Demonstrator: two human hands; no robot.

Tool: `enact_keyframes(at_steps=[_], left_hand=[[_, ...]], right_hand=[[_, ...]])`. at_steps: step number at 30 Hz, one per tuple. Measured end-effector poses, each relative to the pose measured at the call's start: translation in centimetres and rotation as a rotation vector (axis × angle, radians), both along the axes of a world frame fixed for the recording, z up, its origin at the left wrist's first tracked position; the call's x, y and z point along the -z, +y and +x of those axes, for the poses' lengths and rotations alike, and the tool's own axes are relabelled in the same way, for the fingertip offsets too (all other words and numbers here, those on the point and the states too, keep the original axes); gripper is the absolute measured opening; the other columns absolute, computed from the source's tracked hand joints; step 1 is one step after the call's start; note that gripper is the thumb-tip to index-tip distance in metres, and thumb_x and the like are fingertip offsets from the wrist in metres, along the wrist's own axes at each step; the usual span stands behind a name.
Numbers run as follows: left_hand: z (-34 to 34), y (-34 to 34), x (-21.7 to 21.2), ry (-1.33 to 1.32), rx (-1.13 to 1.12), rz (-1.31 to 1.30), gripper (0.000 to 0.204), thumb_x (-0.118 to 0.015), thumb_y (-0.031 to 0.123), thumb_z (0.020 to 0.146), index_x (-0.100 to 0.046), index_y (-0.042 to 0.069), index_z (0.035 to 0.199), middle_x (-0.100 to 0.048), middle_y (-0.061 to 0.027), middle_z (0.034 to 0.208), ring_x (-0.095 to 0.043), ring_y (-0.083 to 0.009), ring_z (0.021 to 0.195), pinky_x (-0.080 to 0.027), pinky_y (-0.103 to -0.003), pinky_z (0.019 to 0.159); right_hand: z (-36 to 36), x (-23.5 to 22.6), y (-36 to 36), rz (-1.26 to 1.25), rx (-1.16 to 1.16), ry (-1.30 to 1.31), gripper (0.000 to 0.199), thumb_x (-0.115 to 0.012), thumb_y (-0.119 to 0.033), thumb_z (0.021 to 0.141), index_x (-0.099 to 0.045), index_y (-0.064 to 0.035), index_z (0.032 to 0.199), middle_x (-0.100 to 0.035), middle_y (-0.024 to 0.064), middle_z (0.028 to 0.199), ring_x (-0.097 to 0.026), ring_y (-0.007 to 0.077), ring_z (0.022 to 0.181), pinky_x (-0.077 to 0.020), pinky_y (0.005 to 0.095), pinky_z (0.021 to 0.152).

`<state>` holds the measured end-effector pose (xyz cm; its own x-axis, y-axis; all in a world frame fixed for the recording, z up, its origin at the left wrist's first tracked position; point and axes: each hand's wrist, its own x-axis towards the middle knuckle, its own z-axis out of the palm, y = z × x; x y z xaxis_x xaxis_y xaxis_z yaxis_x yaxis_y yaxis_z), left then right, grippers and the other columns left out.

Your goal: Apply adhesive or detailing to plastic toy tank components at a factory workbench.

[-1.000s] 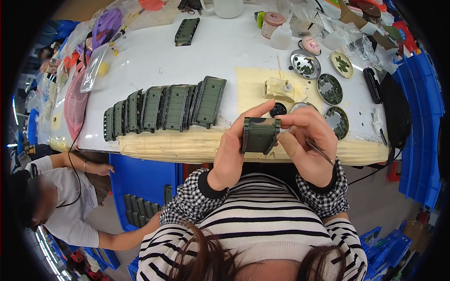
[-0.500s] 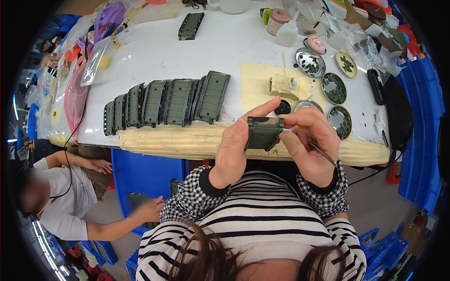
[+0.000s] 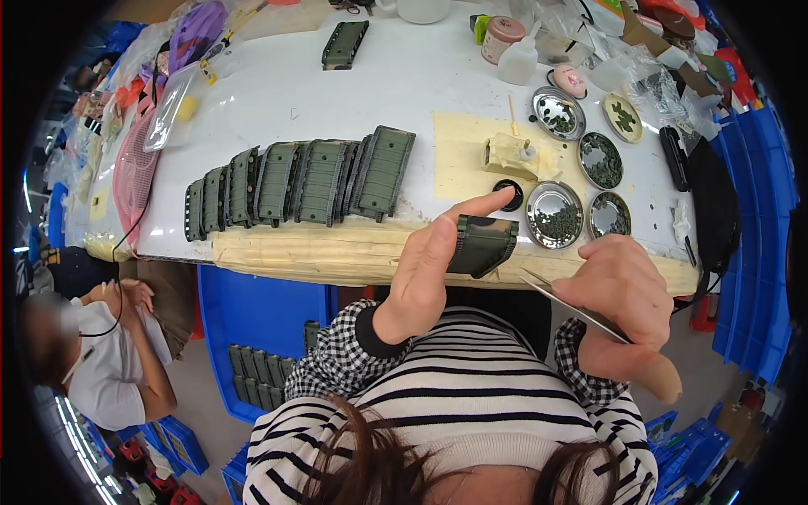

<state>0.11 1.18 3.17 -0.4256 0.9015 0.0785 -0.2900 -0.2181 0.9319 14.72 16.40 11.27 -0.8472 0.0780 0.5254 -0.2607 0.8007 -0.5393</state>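
Observation:
My left hand (image 3: 419, 273) holds a small green camouflage model part (image 3: 485, 246) at the table's front edge, the part's side against the fingers and the index finger stretched past it. To the right, apart from that part, my right hand (image 3: 623, 295) is closed on metal tweezers (image 3: 585, 311), their tips aimed left toward the part. Just beyond the hands stand a round metal dish (image 3: 555, 193) of tiny dark green pieces and a small black round lid or cap (image 3: 507, 187). Whether anything sits in the tweezer tips is too small to tell.
Several green ribbed panels (image 3: 379, 172) stand in a row at left; another panel (image 3: 343, 46) lies farther back. A tape-wrapped block (image 3: 505, 156) rests on yellow paper. More dishes (image 3: 581, 160) are at right. Beside me, a person (image 3: 109, 370) sits near a blue bin (image 3: 220, 295) holding parts.
My right hand with the tweezers has drawn away from the part, to the right and nearer me. The left hand has shifted slightly right. The neighbour's arm has withdrawn from the blue bin.

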Motion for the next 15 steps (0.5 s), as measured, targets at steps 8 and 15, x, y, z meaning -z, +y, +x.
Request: enact_keyframes(at_steps=[8, 15], left_hand=[[0.7, 0.4, -0.3, -0.085, 0.002, 0.056, 0.058, -0.023, 0.037, 0.104, -0.041, -0.007, 0.138, -0.063, -0.0123, 0.114, -0.058, -0.0148, 0.106, -0.041, -0.026, 0.097], [0.7, 0.2, -0.5, -0.022, 0.013, 0.03, 0.064, -0.017, 0.039, 0.103, -0.039, -0.01, 0.137, -0.058, -0.0178, 0.124, -0.057, -0.0199, 0.112, -0.042, -0.03, 0.099]], right_hand=[[-2.0, 2.1, -1.7, -0.266, 0.042, 0.066, 0.034, -0.078, -0.003, 0.07, -0.068, -0.0009, 0.103, -0.068, 0.0132, 0.094, -0.068, 0.0269, 0.091, -0.0554, 0.0407, 0.086], [-2.3, 2.4, -1.8, -0.24, 0.058, 0.013, 0.029, -0.077, -0.004, 0.073, -0.068, -0.0013, 0.101, -0.068, 0.0132, 0.098, -0.068, 0.027, 0.09, -0.0557, 0.0361, 0.085]])
